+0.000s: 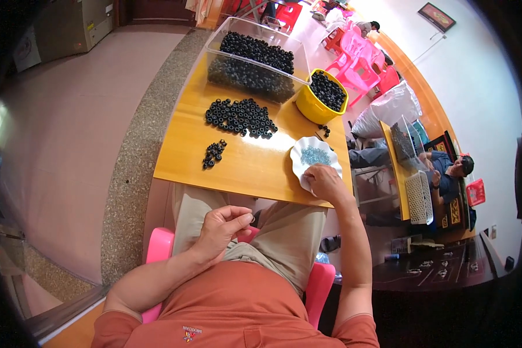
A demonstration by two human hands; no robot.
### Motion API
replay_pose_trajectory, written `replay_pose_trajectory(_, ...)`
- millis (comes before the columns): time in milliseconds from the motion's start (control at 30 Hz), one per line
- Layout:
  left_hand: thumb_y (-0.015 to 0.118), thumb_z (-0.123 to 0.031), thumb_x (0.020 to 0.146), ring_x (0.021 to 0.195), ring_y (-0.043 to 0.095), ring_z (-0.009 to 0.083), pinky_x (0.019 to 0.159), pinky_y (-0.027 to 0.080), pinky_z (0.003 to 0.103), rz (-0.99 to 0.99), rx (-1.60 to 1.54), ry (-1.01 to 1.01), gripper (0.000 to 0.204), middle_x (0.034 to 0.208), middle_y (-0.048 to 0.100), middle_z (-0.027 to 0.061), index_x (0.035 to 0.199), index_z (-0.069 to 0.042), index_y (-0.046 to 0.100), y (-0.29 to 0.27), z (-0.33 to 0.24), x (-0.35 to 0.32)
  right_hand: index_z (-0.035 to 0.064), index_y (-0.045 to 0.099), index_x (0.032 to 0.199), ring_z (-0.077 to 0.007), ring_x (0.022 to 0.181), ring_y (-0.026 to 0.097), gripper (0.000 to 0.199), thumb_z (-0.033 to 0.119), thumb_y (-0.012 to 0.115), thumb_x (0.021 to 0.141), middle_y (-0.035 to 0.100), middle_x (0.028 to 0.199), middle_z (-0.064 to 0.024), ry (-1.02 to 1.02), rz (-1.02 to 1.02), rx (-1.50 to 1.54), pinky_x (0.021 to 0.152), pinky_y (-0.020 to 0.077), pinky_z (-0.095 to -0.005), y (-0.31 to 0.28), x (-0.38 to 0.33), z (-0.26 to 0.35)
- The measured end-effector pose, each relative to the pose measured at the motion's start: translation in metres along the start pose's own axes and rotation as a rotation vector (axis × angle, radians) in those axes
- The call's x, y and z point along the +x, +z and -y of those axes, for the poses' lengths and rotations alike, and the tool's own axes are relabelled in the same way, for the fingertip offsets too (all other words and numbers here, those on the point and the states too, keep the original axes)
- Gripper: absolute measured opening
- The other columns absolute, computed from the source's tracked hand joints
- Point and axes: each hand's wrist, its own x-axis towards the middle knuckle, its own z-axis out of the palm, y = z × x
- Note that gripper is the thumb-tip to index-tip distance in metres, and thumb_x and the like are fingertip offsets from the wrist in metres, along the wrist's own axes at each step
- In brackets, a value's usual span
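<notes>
A white plate with a wavy rim (296, 168) stands at the table's right front, with a pile of small clear-blue pieces (314, 155) in it. My right hand (326, 182) reaches over the plate's near side, its fingertips bent together and pointing down at the plate. Whatever they may grip is hidden. In front of my belly, over my lap, my left hand (226, 227) is closed in a pinch. Something tiny shows at its thumb and fingertip, too small to name. Nearer the left edge lies a small group of black rings (213, 155), with a larger spread of black rings (241, 118) behind it.
At the back of the wooden table (182, 148) stands a clear plastic bin (255, 64) full of black rings. A yellow tub (317, 108) of similar pieces is beside it. To the right, a person (448, 174) sits at another table. Pink chairs (359, 61) stand behind.
</notes>
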Motion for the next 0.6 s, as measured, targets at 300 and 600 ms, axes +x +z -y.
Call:
replay_pose_trajectory(300, 0.066, -0.009, 0.089, 0.078, 0.063, 0.0115, 0.071, 0.056, 0.025, 0.004, 0.0, 0.005, 0.017, 0.091, 0.066, 0.0049, 0.104, -0.001, 0.064, -0.003, 0.002, 0.001, 0.0013, 0.071, 0.083, -0.0347, 0.077, 0.065, 0.015, 0.011, 0.063, 0.075, 0.067, 0.08, -0.0205, 0.099, 0.08, 0.017, 0.073, 0.052, -0.0384, -0.012, 0.005, 0.013)
replay_pose_trajectory(600, 0.066, -0.01, 0.089, 0.079, 0.063, 0.0109, 0.073, 0.055, 0.024, 0.011, 0.008, -0.005, 0.018, 0.091, 0.066, 0.004, 0.105, -0.002, 0.063, 0.002, -0.002, -0.002, -0.0022, 0.067, 0.08, -0.0077, 0.073, 0.06, 0.009, -0.006, 0.062, 0.075, 0.066, 0.081, -0.0045, -0.124, -0.245, 1.081, 0.064, 0.0495, -0.0222, 0.016, -0.034, 0.057)
